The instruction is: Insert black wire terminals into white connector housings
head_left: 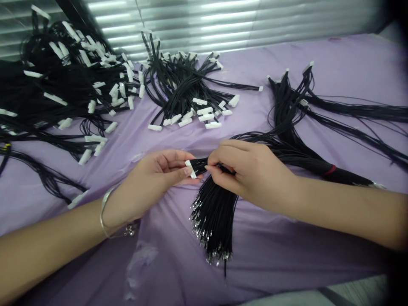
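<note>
My left hand (pixel 165 170) pinches a white plastic connector (pixel 191 169) between thumb and fingers. Several black wires (pixel 200 165) run from the connector toward my right hand (pixel 245 165). The right thumb and forefinger are closed together on a black wire close behind the connector; the exact tip is hidden by the fingers. Below the right hand a thick bundle of black wires (pixel 216 216) fans out, with bare silver terminals (pixel 219 255) at its lower ends. The bundle passes behind the right hand and wrist.
Wire harnesses with white connectors lie heaped at the left (pixel 111 63) and in a smaller pile (pixel 185 85) at the back middle. More black wires (pixel 287 97) lie at the right, one bundle tied with a red band (pixel 330 169). Purple cloth (pixel 255 263) covers the table. Blinds (pixel 223 21) stand behind.
</note>
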The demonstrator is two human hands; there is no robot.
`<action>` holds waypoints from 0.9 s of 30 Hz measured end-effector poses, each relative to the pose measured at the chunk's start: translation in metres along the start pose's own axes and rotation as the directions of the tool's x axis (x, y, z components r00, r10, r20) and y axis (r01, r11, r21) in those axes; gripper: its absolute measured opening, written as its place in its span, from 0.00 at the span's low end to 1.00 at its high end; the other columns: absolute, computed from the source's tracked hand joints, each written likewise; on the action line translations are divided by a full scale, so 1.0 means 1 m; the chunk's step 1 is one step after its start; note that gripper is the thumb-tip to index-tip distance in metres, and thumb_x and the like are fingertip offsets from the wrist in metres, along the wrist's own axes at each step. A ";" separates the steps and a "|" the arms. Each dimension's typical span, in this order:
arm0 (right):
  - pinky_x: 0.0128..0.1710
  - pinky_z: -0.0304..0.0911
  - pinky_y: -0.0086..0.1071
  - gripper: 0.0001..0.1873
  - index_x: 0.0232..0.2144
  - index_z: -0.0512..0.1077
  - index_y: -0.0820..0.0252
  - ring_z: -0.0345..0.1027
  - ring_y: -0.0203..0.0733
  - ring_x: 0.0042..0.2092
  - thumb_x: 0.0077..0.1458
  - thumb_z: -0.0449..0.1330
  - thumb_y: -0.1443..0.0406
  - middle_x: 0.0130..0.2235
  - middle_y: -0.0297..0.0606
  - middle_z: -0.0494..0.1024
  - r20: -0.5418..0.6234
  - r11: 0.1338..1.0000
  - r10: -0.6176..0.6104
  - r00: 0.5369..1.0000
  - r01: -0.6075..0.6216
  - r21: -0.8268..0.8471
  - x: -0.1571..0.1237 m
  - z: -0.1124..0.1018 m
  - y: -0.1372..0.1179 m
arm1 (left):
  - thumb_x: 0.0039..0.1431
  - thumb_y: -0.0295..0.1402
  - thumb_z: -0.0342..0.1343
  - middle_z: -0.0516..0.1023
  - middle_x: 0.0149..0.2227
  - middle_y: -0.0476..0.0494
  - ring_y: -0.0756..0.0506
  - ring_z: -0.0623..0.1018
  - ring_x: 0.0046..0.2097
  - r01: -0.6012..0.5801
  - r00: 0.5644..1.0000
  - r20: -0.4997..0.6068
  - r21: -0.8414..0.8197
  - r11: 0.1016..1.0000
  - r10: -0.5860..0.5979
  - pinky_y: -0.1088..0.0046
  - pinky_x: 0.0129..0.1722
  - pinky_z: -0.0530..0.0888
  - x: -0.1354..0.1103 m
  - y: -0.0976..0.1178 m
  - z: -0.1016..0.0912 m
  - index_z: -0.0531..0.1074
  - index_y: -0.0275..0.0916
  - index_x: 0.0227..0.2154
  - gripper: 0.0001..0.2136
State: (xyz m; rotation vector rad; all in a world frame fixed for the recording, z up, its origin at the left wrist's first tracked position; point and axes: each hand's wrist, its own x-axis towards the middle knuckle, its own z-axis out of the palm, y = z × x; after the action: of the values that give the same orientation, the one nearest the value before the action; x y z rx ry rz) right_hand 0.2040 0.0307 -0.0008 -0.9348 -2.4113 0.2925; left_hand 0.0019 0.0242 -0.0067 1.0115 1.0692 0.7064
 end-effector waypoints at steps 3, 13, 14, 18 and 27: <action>0.28 0.55 0.26 0.06 0.28 0.70 0.65 0.59 0.31 0.27 0.55 0.54 0.71 0.25 0.33 0.67 -0.021 1.000 0.004 1.000 -0.004 -0.004 0.000 0.001 -0.001 | 0.52 0.29 0.63 0.81 0.34 0.47 0.48 0.81 0.37 0.002 1.000 -0.013 -0.013 1.000 -0.003 0.71 0.44 0.77 0.000 0.000 0.000 0.76 0.38 0.36 0.08; 0.28 0.56 0.27 0.06 0.28 0.67 0.64 0.60 0.33 0.28 0.56 0.53 0.70 0.26 0.34 0.69 -0.013 0.999 0.016 1.000 -0.016 -0.035 -0.002 0.003 -0.003 | 0.52 0.27 0.64 0.81 0.33 0.50 0.50 0.81 0.36 0.008 0.999 -0.034 -0.069 0.998 -0.011 0.77 0.41 0.78 -0.001 0.001 0.002 0.77 0.37 0.34 0.06; 0.29 0.56 0.27 0.06 0.28 0.67 0.64 0.61 0.34 0.29 0.57 0.53 0.70 0.26 0.35 0.69 -0.010 0.999 0.010 1.000 -0.010 -0.048 -0.003 0.004 -0.003 | 0.52 0.27 0.64 0.81 0.32 0.50 0.50 0.81 0.35 0.007 0.999 -0.039 -0.076 0.997 -0.010 0.78 0.41 0.78 -0.001 0.001 0.002 0.77 0.37 0.34 0.06; 0.28 0.56 0.28 0.07 0.29 0.66 0.64 0.61 0.35 0.28 0.58 0.51 0.69 0.26 0.36 0.70 -0.006 0.997 0.003 1.000 -0.003 -0.075 -0.004 0.005 -0.004 | 0.50 0.25 0.65 0.81 0.32 0.51 0.51 0.81 0.35 0.008 0.999 -0.043 -0.119 0.993 -0.013 0.79 0.40 0.78 -0.002 0.002 0.004 0.77 0.38 0.33 0.06; 0.27 0.55 0.26 0.05 0.29 0.68 0.63 0.58 0.31 0.27 0.56 0.54 0.71 0.26 0.32 0.68 0.022 0.997 0.040 0.999 -0.042 0.070 -0.003 0.005 0.000 | 0.52 0.28 0.63 0.81 0.34 0.49 0.49 0.80 0.38 0.010 1.000 -0.010 -0.080 0.997 -0.011 0.75 0.44 0.77 0.000 0.001 0.003 0.77 0.38 0.34 0.05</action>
State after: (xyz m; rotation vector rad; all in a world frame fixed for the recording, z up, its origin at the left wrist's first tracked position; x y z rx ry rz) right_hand 0.2037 0.0285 -0.0060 -0.9551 -2.3866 0.4020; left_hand 0.0044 0.0242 -0.0054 0.9344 1.0465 0.7407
